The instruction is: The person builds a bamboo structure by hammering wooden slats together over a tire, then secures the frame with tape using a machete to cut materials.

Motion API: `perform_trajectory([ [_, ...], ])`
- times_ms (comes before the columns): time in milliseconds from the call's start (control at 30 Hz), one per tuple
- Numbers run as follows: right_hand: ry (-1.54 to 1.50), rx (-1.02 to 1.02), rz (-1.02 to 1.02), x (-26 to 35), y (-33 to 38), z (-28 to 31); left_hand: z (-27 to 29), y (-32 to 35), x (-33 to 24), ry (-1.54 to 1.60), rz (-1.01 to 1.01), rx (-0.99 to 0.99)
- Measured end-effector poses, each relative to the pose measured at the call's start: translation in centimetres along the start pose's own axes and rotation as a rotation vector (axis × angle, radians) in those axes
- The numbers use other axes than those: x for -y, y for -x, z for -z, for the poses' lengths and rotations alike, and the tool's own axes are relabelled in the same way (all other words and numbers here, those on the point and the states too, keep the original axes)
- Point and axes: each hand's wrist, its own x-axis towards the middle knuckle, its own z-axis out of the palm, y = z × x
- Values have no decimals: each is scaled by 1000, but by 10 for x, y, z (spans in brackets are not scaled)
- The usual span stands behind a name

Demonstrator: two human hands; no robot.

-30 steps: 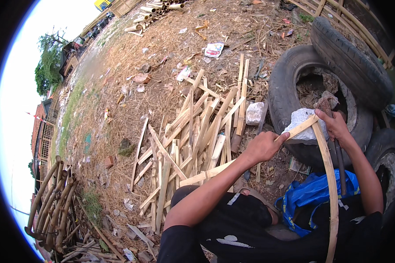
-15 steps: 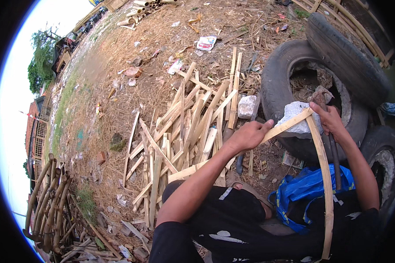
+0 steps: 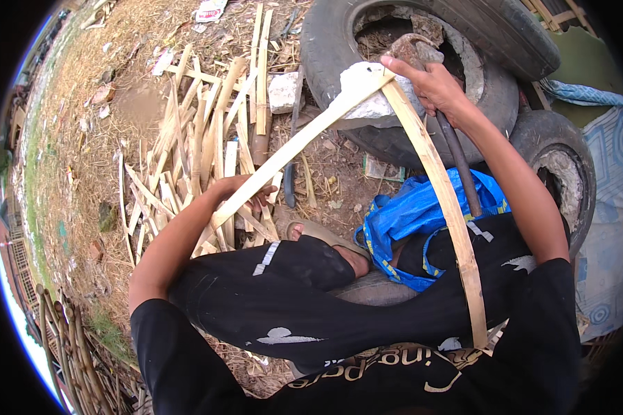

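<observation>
My right hand (image 3: 439, 86) is closed round a hammer (image 3: 458, 159) with a rusty head and dark handle. Its thumb reaches the corner where two pale bamboo strips meet, on top of a white stone block (image 3: 367, 93). One bamboo strip (image 3: 439, 187) runs down across my lap. The other bamboo strip (image 3: 298, 149) slants down to the left and passes over my left hand (image 3: 246, 190). That hand is partly hidden behind the strip, its fingers loosely apart beside a pile of split bamboo pieces (image 3: 214, 131).
The block rests on a tyre (image 3: 325, 55), with another tyre (image 3: 498, 34) leaning behind it and a third tyre (image 3: 581, 152) at right. A blue bag (image 3: 415, 200) lies by my legs. A whitish stone (image 3: 284, 93) sits beside the pile. Bamboo poles (image 3: 66, 339) stand at lower left.
My left hand has let go of the strip near the corner and moved down and left to the bamboo pile. My view has shifted right and down.
</observation>
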Motion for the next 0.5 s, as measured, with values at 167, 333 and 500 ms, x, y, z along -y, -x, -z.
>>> perform_trajectory([
  [167, -79, -26, 27, 8, 22, 23, -9, -39, -85, -372, 78, -289],
  [333, -128, -20, -100, 10, 12, 10, 5, -71, -58, -663, 34, -485],
  [500, -109, -25, -87, 0, 6, 16, -30, -57, -81, -650, 94, -641],
])
